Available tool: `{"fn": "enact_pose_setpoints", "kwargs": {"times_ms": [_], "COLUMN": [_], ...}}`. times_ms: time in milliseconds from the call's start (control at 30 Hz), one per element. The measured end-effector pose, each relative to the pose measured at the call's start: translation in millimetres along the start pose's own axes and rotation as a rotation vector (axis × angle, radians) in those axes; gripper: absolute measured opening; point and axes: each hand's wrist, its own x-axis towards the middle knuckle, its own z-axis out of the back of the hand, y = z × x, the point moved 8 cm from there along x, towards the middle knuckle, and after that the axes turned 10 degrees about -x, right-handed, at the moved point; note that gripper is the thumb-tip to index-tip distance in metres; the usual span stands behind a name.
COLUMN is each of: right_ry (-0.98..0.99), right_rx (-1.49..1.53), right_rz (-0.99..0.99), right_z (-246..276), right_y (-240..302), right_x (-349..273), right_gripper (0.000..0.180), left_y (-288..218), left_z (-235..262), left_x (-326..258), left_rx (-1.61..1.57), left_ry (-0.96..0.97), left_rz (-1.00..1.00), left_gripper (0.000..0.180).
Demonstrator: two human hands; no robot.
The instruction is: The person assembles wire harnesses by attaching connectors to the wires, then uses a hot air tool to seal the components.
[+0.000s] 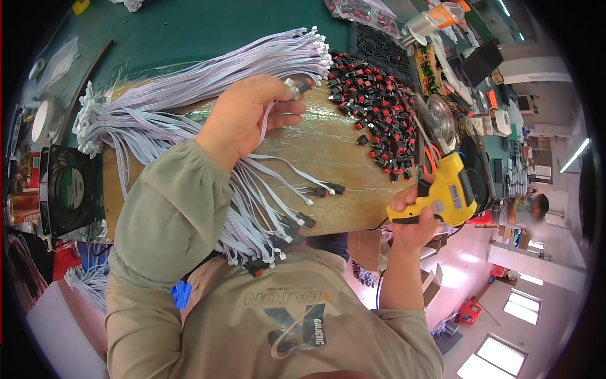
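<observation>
Left hand (243, 117) pinching one red-and-black switch (303, 85) with its single grey wire (268, 123) above the wooden board (328, 158); right hand (413, 221) clamping around one yellow soldering gun (449, 192) at the table (189, 28) edge. Lying on the board: one large pile of loose switches (372, 107), too many for counting, and two fanned bundles of grey ribbon wires (208, 69), several already ending in switches. Standing at far left: one black fan (66, 189).

bare board (328, 158) lies between switch pile (372, 101) and cables (189, 95).
</observation>
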Motion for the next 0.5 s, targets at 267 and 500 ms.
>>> {"fn": "enact_pose_setpoints", "kwargs": {"times_ms": [267,500], "right_ry": [0.348,0.332], "right_rx": [-0.524,-0.659], "right_rz": [-0.095,0.046], "right_z": [-42,-63], "right_y": [-26,-22], "right_x": [-26,-18], "right_gripper": [0.024,0.026], "left_y": [2,6], "left_z": [3,4], "left_x": [2,1], "left_rx": [-0.085,-0.100], "left_ry": [-0.004,-0.026], "left_rz": [0.036,0.059], "left_gripper": [0.009,0.011]}}
